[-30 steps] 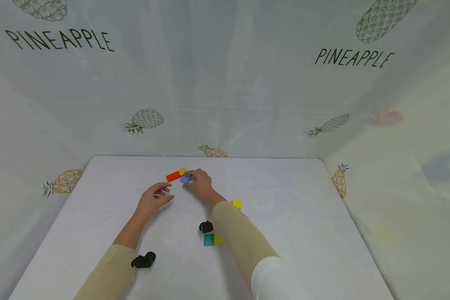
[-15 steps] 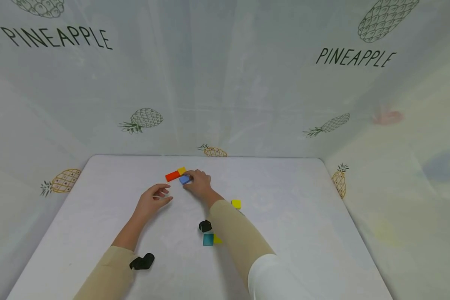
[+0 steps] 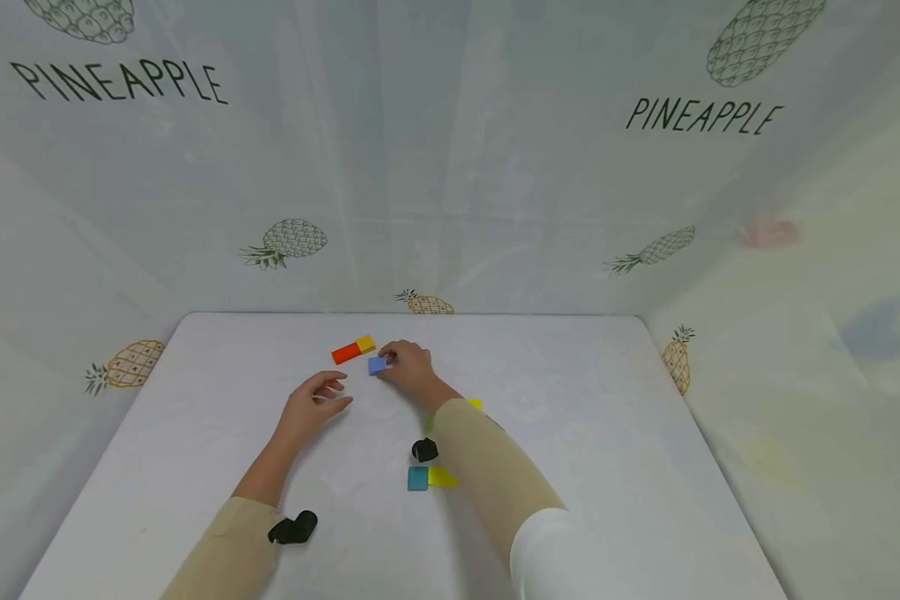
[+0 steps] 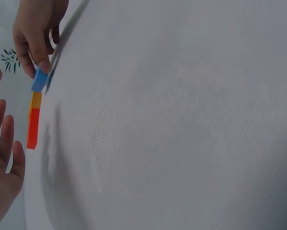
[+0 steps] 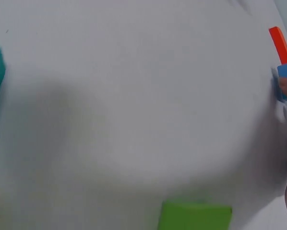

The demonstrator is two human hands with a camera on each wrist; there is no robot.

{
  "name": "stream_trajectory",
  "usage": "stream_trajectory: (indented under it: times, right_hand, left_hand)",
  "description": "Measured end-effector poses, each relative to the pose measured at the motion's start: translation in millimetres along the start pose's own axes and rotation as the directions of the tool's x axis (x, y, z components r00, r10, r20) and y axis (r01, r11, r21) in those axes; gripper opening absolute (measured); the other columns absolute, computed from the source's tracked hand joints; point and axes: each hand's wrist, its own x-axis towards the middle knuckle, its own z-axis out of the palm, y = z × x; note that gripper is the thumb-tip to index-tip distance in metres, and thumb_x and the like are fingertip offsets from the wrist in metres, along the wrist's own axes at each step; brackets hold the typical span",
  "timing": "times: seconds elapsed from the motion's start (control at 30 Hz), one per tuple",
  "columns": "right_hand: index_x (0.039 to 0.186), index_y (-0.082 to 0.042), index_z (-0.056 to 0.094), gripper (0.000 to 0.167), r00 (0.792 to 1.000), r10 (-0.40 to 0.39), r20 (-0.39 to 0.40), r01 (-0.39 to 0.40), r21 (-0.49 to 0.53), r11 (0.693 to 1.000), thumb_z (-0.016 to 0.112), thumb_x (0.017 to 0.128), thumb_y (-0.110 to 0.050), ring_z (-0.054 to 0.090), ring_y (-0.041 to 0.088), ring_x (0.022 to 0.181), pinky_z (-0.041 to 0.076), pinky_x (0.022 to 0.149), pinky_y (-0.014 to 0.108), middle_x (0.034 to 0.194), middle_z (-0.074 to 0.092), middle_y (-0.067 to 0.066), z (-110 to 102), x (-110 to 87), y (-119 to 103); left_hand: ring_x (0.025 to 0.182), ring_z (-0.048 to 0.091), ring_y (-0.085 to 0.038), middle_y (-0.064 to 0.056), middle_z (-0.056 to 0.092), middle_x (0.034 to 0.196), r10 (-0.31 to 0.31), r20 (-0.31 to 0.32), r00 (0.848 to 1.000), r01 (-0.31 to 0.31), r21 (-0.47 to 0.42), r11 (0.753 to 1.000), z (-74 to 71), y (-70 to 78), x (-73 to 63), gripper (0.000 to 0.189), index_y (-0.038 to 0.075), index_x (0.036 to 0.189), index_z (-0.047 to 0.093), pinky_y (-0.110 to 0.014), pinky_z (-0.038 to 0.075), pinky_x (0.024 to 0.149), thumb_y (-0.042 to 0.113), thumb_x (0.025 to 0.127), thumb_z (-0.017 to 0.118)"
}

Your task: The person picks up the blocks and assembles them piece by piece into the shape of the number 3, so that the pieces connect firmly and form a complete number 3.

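Note:
My right hand (image 3: 410, 365) pinches a blue block (image 3: 377, 366) between thumb and fingers, close over the white table. In the left wrist view that blue block (image 4: 40, 80) shows just beyond the yellow one. A red rectangular block (image 3: 347, 353) and a yellow block (image 3: 366, 343) lie end to end at the back of the table, a little left of the blue one. My left hand (image 3: 311, 407) stays to the left with fingers loosely bent and nothing in them; in its wrist view the fingers (image 4: 5, 134) are spread beside the red block.
Nearer me on the table (image 3: 585, 433), a teal block (image 3: 417, 478) touches a yellow piece (image 3: 442, 477). A green block (image 5: 195, 216) and another yellow block (image 3: 476, 404) sit by my right sleeve, which partly hides them. Pineapple-printed cloth (image 3: 450, 167) stands behind the table.
The blue block, in my right hand, has moved slightly right and toward me, away from the yellow and red blocks. My left hand has barely shifted.

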Motion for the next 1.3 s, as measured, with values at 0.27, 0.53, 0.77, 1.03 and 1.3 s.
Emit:
stream_trajectory:
  times: [0.27, 0.53, 0.77, 1.03, 1.3]
  right_hand:
    - [0.112, -0.022, 0.068, 0.031, 1.0, -0.004, 0.026, 0.003, 0.042, 0.999, 0.079, 0.083, -0.028, 0.052, 0.013, 0.092, 0.036, 0.093, 0.038, 0.094, 0.059, -0.009, -23.1, -5.2, 17.0]
    - [0.112, -0.016, 0.067, 0.03, 0.997, -0.024, 0.078, 0.017, 0.091, 0.996, 0.079, 0.084, -0.021, 0.052, 0.017, 0.095, 0.045, 0.086, 0.028, 0.101, 0.059, -0.002, -49.3, -17.6, 29.8]
    - [0.111, -0.014, 0.067, 0.029, 0.994, -0.026, 0.109, 0.017, 0.085, 0.996, 0.079, 0.084, -0.019, 0.052, 0.017, 0.094, 0.046, 0.083, 0.026, 0.103, 0.06, -0.002, -66.8, -32.1, 41.7]
    - [0.112, -0.016, 0.067, 0.031, 0.99, 0.013, 0.142, -0.029, 0.113, 0.993, 0.079, 0.084, -0.018, 0.053, 0.018, 0.096, 0.049, 0.081, 0.027, 0.106, 0.06, -0.002, -79.8, -48.0, 58.2]
    - [0.112, -0.016, 0.067, 0.031, 0.984, 0.023, 0.175, -0.039, 0.089, 0.995, 0.079, 0.083, -0.018, 0.054, 0.018, 0.095, 0.05, 0.081, 0.026, 0.105, 0.061, -0.003, -89.4, -64.5, 73.8]
  left_hand:
    - [0.097, 0.057, -0.027, -0.014, 0.064, 0.109, 0.013, 0.027, 1.0, -0.012, -0.031, 0.999, 17.3, 7.5, 3.7, 0.043, 0.005, 0.127, 0.06, -0.04, 0.044, 0.087, 0.015, 0.087, 0.074]
    - [0.098, 0.056, -0.028, -0.015, 0.063, 0.11, 0.016, 0.051, 0.999, -0.013, -0.054, 0.998, 30.3, 21.5, 6.7, 0.042, 0.006, 0.127, 0.06, -0.043, 0.045, 0.089, 0.015, 0.088, 0.073]
    - [0.098, 0.057, -0.026, -0.011, 0.063, 0.109, 0.012, 0.076, 0.997, -0.008, -0.057, 0.998, 45.0, 29.2, 9.6, 0.04, 0.009, 0.125, 0.062, -0.042, 0.046, 0.09, 0.016, 0.087, 0.074]
    - [0.1, 0.056, -0.025, -0.009, 0.064, 0.11, 0.037, 0.133, 0.99, -0.028, -0.066, 0.997, 65.1, 42.6, 10.0, 0.042, 0.009, 0.125, 0.062, -0.043, 0.045, 0.091, 0.015, 0.086, 0.075]
    - [0.1, 0.055, -0.024, -0.004, 0.063, 0.108, 0.02, 0.199, 0.98, -0.011, -0.05, 0.999, 85.6, 53.9, 7.3, 0.042, 0.014, 0.123, 0.064, -0.042, 0.048, 0.09, 0.014, 0.084, 0.078]
